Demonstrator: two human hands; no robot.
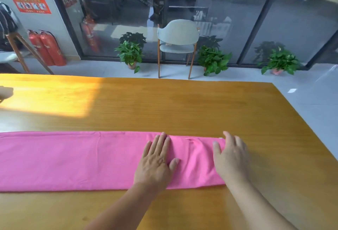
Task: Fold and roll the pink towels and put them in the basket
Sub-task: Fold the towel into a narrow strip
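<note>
Big wooden table fills the view, warm orange-brown, with a bright patch of sunlight well off to the far left of the hands. Across it lies the pink towel, folded into one long, flat band that runs out of frame to the left and ends under the hands on the right. It's a vivid, even pink, smooth over most of its length, with a faint seam line along the far edge and soft wrinkles bunching between the two hands.

Left hand is flat on the towel, palm down, fingers straight and spread, thumb out to the side, pressing the cloth and gripping nothing. Right hand sits just beside it at the towel's right end, fingers relaxed and extended, its inner edge on the pink cloth and the rest over bare wood; nothing clenched there either.

Beyond the table's far edge, straight ahead of the hands, stands a pale grey chair against the glass wall, with potted green plants on the floor either side.
</note>
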